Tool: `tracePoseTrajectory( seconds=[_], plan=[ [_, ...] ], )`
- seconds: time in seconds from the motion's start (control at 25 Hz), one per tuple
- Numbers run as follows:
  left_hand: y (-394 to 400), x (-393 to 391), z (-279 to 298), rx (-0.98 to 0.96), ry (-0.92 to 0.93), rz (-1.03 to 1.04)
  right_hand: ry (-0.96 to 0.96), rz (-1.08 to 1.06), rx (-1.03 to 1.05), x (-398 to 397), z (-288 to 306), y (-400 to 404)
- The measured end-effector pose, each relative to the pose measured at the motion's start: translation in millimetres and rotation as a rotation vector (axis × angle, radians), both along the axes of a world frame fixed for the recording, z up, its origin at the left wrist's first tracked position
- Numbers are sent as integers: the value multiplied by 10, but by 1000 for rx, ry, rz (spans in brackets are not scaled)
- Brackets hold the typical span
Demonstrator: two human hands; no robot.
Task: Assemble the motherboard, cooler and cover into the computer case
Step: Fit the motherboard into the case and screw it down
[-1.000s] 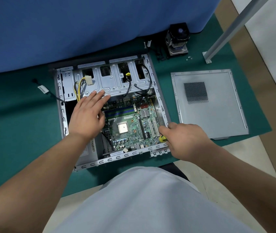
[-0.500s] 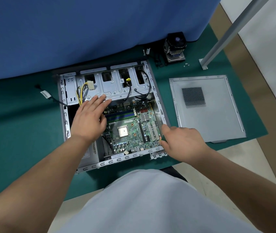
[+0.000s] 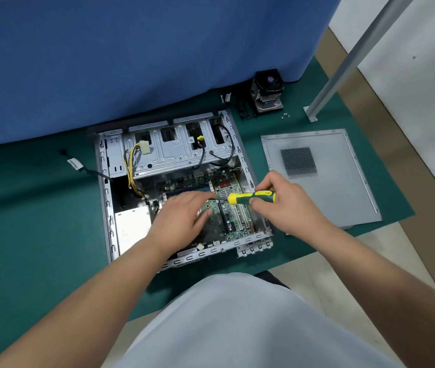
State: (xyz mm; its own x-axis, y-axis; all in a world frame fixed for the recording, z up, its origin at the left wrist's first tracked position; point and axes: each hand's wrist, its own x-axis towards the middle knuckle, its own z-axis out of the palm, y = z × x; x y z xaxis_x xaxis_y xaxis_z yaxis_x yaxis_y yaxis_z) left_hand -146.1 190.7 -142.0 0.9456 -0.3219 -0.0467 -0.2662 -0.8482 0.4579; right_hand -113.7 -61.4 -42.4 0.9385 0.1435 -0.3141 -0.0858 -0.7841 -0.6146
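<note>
Computer case of grey sheet metal [image 3: 107, 208] lies open on the green mat [image 3: 25, 221], the green motherboard [image 3: 231, 216] seated inside. Flat grey cover panel [image 3: 343, 181] rests just right of it; the black cooler [image 3: 266, 92] stands beyond. Left hand [image 3: 181, 221], fingers relaxed, rests on the board. Right hand [image 3: 288, 205] grips a yellow-and-green screwdriver [image 3: 250, 197], its tip toward the left fingertips.

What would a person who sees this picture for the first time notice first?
First, the open grey metal computer case lying on the green mat, with the green motherboard inside. Above the board, the right hand grips a yellow-and-green screwdriver, its tip pointing toward the left hand. To the right lies the flat grey side cover; behind it stands the black cooler.
</note>
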Motion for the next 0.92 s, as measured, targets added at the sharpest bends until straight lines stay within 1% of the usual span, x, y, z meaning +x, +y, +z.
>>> tracePoseTrajectory(
  seconds=[0.04,0.12,0.2,0.28,0.32,0.36,0.44,0.48,0.52,0.6,0.64,0.8,0.92],
  plan=[
    [-4,16,17,-19,7,32,44,-5,13,0,-38,31],
    [32,76,71,-22,-15,52,134,74,-54,16,-103,100],
    [82,171,143,32,-129,-1,177,186,-147,34,-190,193],
    [116,258,218,55,-237,-36,189,209,-180,54,-286,278],
    [146,288,241,40,-254,-15,187,217,-201,63,-327,298],
    [198,302,253,9,-229,43,166,226,-235,77,-363,300],
    [355,254,223,-28,-113,212,60,198,-293,111,-428,246],
    [450,207,182,19,-44,278,-10,165,-292,142,-452,212],
    [545,156,137,106,35,311,-72,134,-272,187,-474,196],
    [666,79,82,282,211,300,-160,85,-236,330,-539,226],
    [688,63,72,333,284,283,-201,70,-243,419,-583,269],
    [633,128,87,394,401,310,-362,27,-315,711,-739,467],
    [575,203,88,413,485,368,-439,89,-339,755,-830,494]
  ],
)
